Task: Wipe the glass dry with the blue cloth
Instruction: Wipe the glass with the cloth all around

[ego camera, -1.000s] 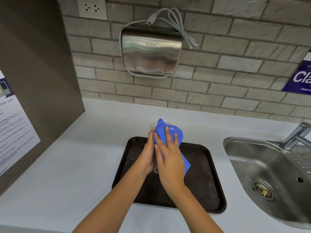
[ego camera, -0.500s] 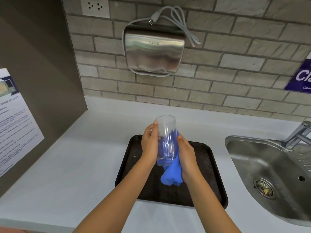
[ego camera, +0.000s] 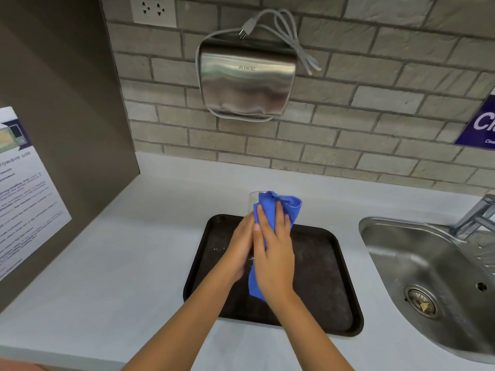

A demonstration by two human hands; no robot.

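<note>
Wiping in progress. The glass [ego camera: 253, 203] is held above the dark tray [ego camera: 324, 277] on the bench [ego camera: 139, 250], nearly hidden between both hands; only its rim shows at upper left. The left hand [ego camera: 239, 249] closes its grip around the glass wall from the left. The right hand [ego camera: 273, 253] presses the blue cloth [ego camera: 278, 207] flat against the near side, fingers spread, cloth bunched over the rim and trailing below the palm. Good practice, judged from this pose: turn the glass with the left hand while the cloth hand presses evenly, then push cloth inside. Squeezing hard risks cracking the thin wall.
</note>
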